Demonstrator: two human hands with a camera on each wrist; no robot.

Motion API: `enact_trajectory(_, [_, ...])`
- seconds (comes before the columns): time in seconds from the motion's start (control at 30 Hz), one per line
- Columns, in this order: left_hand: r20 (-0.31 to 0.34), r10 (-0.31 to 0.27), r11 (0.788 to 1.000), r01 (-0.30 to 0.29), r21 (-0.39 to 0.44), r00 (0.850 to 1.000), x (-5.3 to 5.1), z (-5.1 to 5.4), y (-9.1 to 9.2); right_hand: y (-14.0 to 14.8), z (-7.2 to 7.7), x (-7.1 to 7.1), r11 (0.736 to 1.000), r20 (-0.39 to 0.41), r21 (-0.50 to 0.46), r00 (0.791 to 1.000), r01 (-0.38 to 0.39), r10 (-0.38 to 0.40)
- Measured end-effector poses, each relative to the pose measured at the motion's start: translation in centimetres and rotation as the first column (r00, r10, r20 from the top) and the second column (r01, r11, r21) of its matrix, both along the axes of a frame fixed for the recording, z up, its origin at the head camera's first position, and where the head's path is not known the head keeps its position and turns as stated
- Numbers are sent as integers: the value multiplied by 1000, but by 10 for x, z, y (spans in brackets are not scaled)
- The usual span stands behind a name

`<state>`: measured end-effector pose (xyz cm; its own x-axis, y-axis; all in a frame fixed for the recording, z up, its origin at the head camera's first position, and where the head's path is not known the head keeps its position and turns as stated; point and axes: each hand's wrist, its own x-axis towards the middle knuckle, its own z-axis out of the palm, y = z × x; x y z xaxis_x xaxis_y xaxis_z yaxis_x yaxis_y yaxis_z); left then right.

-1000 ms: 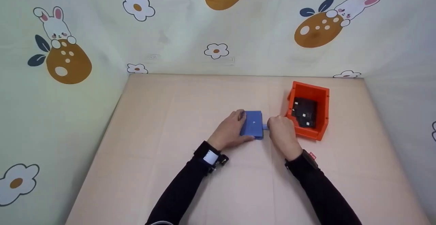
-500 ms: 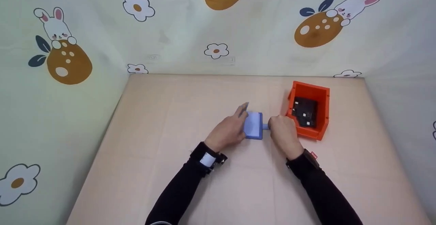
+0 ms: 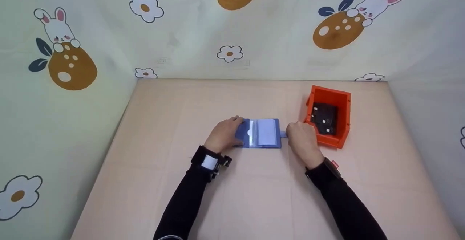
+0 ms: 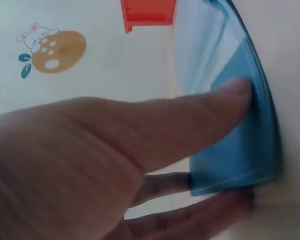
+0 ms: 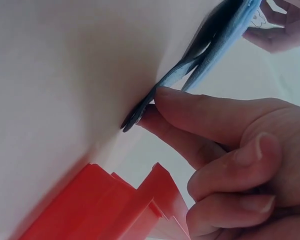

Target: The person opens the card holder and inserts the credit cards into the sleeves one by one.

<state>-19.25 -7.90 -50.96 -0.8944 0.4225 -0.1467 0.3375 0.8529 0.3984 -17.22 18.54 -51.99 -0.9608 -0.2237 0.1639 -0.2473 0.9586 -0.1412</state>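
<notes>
A blue card holder (image 3: 267,133) lies spread on the table, with clear sleeves inside. My left hand (image 3: 224,134) holds the left cover; in the left wrist view the thumb of this hand (image 4: 115,145) presses on the inner side of the blue cover (image 4: 235,150), other fingers at its edge. At the right side, my right hand (image 3: 303,142) pinches the holder's short strap. The right wrist view shows thumb and forefinger of the hand (image 5: 230,145) on the strap (image 5: 175,75), the other fingers curled.
An orange-red bin (image 3: 345,120) stands just right of my right hand, with black items (image 3: 325,118) inside. Behind the table hangs a pale patterned cloth (image 3: 189,33), and more cloth flanks both sides.
The holder's cover has swung over to the left, showing the inner sleeves. My left hand has moved left with it. The right hand has stayed in place on the strap.
</notes>
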Motion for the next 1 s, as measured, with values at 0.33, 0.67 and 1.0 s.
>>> enact_trajectory(0.33, [-22,-13,996,11,-90,1000,-4,0,-10,-2,3,-2,1000,-5,6,1000,-13,13])
enact_trajectory(0.67, [-19,-16,993,14,-119,1000,-2,2,-10,0,9,3,998,82,-24,995,-58,60])
enact_trajectory(1.0, [-23,-20,991,17,-131,1000,-2,-1,-7,50,55,1,935,-137,-347,982,74,-129])
